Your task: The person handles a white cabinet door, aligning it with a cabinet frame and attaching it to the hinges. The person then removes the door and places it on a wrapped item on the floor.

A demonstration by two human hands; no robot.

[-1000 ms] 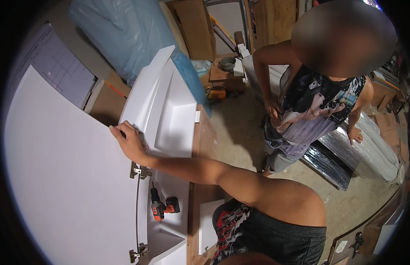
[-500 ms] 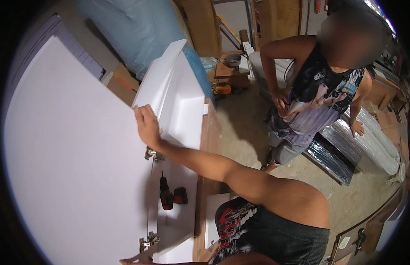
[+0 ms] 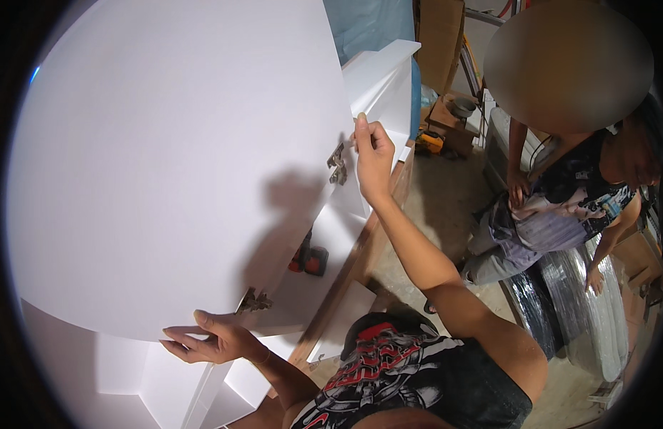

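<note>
One white panel (image 3: pixel 167 157); left hand (image 3: pixel 220 341), right hand (image 3: pixel 375 163) at edges

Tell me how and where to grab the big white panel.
Probably by two edges of the white panel: the right, beyond the upper hinge, coming from the right; the lower, left of the lower hinge, from the near side. It's broad and flat, shows no handle, and the hinges jut from its right edge.
</note>
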